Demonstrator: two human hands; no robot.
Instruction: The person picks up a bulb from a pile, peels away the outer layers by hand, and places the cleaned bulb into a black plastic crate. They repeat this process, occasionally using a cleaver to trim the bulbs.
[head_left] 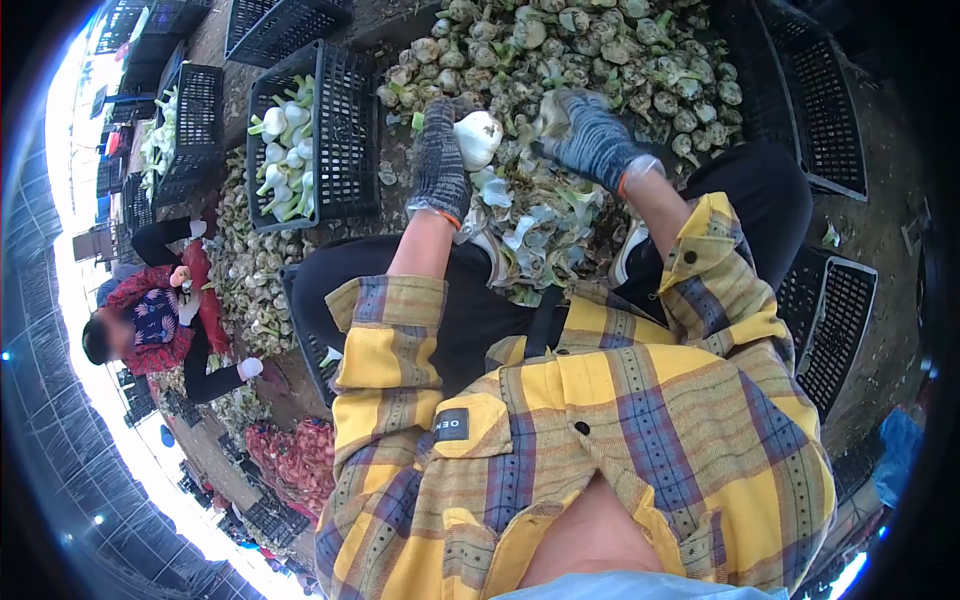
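Observation:
My left hand (440,155), in a grey striped knit glove, is closed around a white garlic bulb (478,138) with a short green stem end at its left. My right hand (590,138), gloved alike, is a short way to the right with fingers curled toward the thumb. A blurred brownish patch shows at its fingertips; I cannot tell what it holds. Beyond both hands lies a large heap of unpeeled garlic (600,50). Below them, between my feet, is a pile of loose garlic skins (540,235).
A black crate (345,130) of cleaned garlic stands at my left, with another crate (195,125) beyond it. More crates (830,320) stand at my right. A person (150,320) in red sits far left beside another garlic pile (255,280). Filled red net sacks (295,460) lie lower left.

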